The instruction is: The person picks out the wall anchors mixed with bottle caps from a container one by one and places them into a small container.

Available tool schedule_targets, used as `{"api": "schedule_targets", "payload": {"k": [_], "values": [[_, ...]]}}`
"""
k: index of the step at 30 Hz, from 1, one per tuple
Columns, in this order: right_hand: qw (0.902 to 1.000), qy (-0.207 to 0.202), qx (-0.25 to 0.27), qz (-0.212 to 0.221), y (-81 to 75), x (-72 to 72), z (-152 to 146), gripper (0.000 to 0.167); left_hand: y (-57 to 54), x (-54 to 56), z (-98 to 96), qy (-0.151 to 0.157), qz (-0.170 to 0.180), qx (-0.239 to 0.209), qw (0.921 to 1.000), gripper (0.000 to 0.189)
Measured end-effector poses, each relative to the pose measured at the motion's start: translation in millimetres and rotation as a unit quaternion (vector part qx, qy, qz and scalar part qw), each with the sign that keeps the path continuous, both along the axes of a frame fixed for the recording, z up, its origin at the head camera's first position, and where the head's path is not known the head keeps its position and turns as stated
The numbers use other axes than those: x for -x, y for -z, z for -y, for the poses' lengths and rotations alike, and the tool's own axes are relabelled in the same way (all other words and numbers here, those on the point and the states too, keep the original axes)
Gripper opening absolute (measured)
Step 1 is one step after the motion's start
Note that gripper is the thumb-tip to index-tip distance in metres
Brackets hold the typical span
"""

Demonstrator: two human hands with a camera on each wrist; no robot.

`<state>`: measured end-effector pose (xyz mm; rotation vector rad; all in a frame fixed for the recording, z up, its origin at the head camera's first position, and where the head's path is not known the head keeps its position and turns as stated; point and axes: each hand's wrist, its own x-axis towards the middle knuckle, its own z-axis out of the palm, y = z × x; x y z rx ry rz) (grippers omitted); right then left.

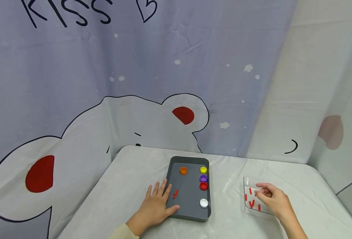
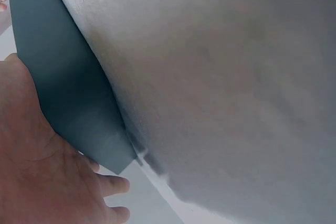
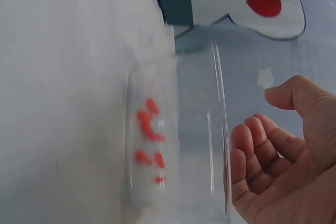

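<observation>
My left hand (image 1: 153,206) lies with fingers spread along the left side of a grey tray (image 1: 188,212), the thumb over its near left rim. In the left wrist view the palm sits against the tray's outer wall (image 2: 68,77). Two short red sticks (image 1: 176,194) lie in the tray near the fingers. My right hand (image 1: 273,199) is over a clear plastic box (image 1: 249,181) with several red sticks (image 1: 259,207) in it. The right wrist view shows the thumb (image 3: 286,93) apart from loosely bent fingers, nothing between them.
Inside the tray, small round cups stand apart: orange (image 1: 183,171) at the far left, then yellow (image 1: 203,170), purple (image 1: 203,178), red (image 1: 203,186) and white (image 1: 204,203) down the right side. A printed curtain (image 1: 152,66) hangs behind the cloth-covered table (image 1: 226,186).
</observation>
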<state>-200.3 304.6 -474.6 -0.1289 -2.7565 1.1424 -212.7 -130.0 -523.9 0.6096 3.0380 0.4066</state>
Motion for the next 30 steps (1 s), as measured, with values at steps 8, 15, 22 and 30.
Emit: {"api": "schedule_targets", "payload": {"k": [8, 15, 22, 30], "values": [[0.9985, -0.046, 0.031, -0.001, 1.4, 10.3, 52.4, 0.035, -5.4, -2.2, -1.0, -0.002, 0.011, 0.006, 0.9999, 0.088], [0.9948, -0.078, 0.059, -0.026, 3.3, 21.3, 96.9, 0.029, 0.0, 0.4, 0.2, -0.005, 0.005, 0.014, 0.9999, 0.091], [0.9891, -0.119, 0.082, -0.031, 13.0, 30.0, 138.5, 0.027, 0.6, -0.1, -0.1, -0.003, 0.006, 0.012, 0.9999, 0.091], [0.981, -0.17, 0.089, -0.025, 17.6, 32.1, 171.6, 0.029, -1.2, 0.0, -1.1, -0.002, 0.005, 0.01, 0.9999, 0.09]]}}
